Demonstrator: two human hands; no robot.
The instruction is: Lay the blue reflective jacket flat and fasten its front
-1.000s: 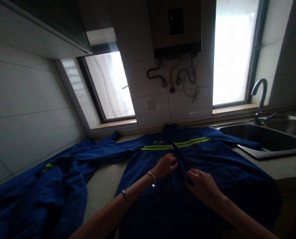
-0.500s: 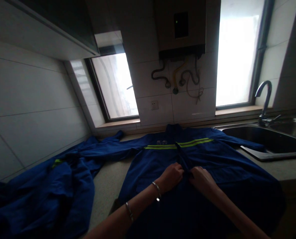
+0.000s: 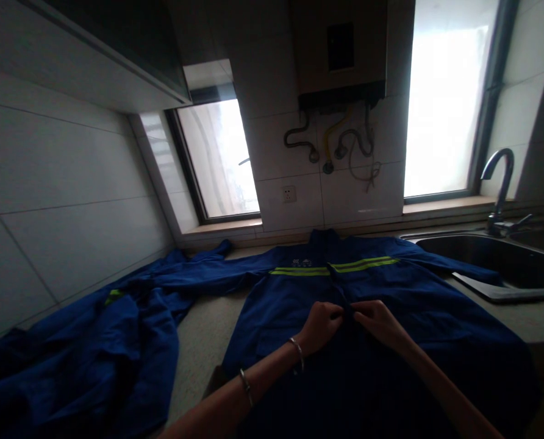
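A blue work jacket (image 3: pixel 290 305) with yellow-green stripes across the chest lies spread on the counter, collar toward the wall. Both my hands are at its front opening, below the stripes. My left hand (image 3: pixel 324 324), with two bracelets on that arm, pinches the placket edge from the left. Close beside it, my right hand (image 3: pixel 376 320) pinches the other side of the placket. The fingertips nearly meet; any button or zip between them is too dark to make out. One sleeve reaches over the sink edge on the right.
A second blue garment (image 3: pixel 144 341) lies crumpled on the left of the counter (image 3: pixel 196 347). At the right is a sink (image 3: pixel 523 298) with a tap (image 3: pixel 498 183). A water heater (image 3: pixel 340 55) with hoses hangs on the wall between two windows. A cabinet (image 3: pixel 116 61) overhangs the upper left.
The view has shifted slightly, so things sit further right. My hands stay at the placket; the right hand's fingers have shifted into a clearer pinch.
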